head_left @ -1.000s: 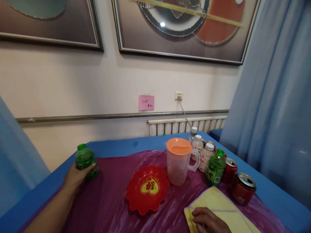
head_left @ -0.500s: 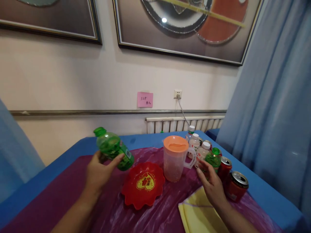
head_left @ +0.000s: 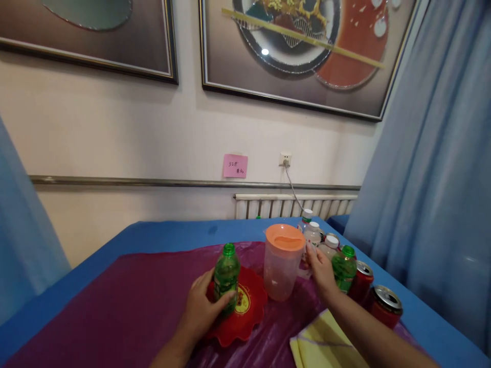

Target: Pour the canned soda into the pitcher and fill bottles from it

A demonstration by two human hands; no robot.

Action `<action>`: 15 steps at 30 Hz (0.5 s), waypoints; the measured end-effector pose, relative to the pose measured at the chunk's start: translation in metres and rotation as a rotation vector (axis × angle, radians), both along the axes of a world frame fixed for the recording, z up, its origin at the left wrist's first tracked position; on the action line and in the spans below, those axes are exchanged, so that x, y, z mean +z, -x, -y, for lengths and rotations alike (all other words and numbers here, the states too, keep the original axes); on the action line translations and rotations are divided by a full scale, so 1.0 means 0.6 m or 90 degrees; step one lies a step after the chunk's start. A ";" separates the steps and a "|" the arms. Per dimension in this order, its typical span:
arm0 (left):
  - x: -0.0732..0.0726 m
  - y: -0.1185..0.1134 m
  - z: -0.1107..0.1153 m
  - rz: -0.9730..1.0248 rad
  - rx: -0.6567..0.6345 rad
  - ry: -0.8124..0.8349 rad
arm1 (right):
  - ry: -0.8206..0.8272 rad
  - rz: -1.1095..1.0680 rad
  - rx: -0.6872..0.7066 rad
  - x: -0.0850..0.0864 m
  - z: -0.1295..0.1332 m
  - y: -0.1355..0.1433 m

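Observation:
My left hand (head_left: 205,304) is wrapped around a green plastic bottle (head_left: 226,278), which is upright in front of and over the red scalloped plate (head_left: 249,324). Whether its base touches the plate is hidden. To the right of the plate stands a clear plastic pitcher (head_left: 282,273) with an orange lid (head_left: 285,238). My right hand (head_left: 322,271) has its fingers closed at the pitcher's handle, covering most of it. The pitcher looks to have no drink in it.
Behind my right hand are white-capped bottles (head_left: 330,246), another green bottle (head_left: 344,268) and red drink cans (head_left: 384,306). A folded yellow cloth (head_left: 326,342) lies at the front. Purple plastic sheeting (head_left: 153,306) covers part of the blue table (head_left: 172,232).
My left hand has brought the green bottle rightward and down, turning it from tilted to upright over the plate. My right hand has moved up to the pitcher's handle and closed there.

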State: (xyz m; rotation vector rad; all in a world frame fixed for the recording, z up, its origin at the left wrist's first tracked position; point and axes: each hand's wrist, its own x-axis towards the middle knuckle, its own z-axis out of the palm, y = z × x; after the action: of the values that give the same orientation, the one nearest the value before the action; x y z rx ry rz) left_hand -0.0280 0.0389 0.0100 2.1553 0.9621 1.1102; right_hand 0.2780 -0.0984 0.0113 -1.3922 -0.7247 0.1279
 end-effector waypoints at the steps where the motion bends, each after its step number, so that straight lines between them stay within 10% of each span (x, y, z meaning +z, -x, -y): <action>1: -0.005 0.002 -0.001 -0.005 -0.002 -0.016 | -0.001 -0.032 0.010 0.006 -0.004 -0.002; 15: -0.040 0.007 -0.005 -0.027 -0.027 -0.063 | 0.069 0.248 0.104 0.264 -0.025 -0.037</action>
State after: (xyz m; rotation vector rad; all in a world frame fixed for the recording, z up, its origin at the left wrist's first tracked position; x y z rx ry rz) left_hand -0.0319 0.0421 -0.0138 2.2756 0.8928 1.1176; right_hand 0.3004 -0.0832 0.1698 -1.4775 -1.1701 0.0235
